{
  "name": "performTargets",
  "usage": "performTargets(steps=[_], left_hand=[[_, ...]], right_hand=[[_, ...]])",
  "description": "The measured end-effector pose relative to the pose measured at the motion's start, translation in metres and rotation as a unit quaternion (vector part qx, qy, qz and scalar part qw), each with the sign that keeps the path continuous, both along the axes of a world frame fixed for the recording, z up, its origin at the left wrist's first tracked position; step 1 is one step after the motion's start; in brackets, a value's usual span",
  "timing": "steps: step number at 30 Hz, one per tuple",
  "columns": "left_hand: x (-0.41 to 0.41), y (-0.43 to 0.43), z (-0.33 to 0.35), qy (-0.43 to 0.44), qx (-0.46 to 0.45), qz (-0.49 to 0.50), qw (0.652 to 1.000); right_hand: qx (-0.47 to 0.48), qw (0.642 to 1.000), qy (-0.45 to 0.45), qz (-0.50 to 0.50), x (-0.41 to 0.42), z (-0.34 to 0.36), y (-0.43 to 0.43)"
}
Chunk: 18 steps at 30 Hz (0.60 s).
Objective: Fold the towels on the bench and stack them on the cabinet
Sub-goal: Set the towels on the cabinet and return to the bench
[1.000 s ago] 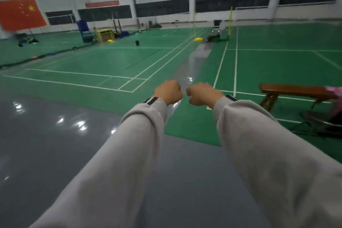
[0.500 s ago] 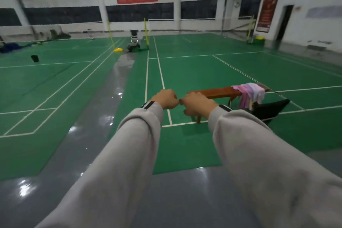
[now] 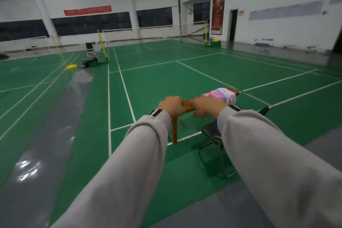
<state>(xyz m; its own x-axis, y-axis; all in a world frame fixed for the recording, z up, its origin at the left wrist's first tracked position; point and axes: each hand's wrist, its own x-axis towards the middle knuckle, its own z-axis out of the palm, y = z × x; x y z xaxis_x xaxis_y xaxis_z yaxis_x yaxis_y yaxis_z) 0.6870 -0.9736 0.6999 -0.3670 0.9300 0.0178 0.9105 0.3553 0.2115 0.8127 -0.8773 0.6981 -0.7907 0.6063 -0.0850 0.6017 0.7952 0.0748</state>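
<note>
Nothing folded yet: left hand (image 3: 172,105) and right hand (image 3: 208,106) are 2 empty fists, towels (image 3: 221,94) lie bunched on the bench (image 3: 188,105) at 1 o'clock, cabinet unseen.

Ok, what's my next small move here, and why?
Probably step up to the bench and reach for the towels. The left hand and right hand are both curled, holding nothing, and the towels lie in a heap on the bench's far end, seemingly out of reach.
</note>
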Motion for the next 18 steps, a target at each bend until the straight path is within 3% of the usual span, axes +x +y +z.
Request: performTargets(steps=[4,18], left_hand=[[-0.058,0.100,0.010,0.007,0.026,-0.010,1.000],[-0.299,0.423,-0.011,-0.008,0.009,-0.069,0.998]], right_hand=[[0.022,0.999,0.023,-0.029,-0.054,0.009,0.106],[0.094,0.994,-0.056,0.003,-0.291,-0.017,0.404]])
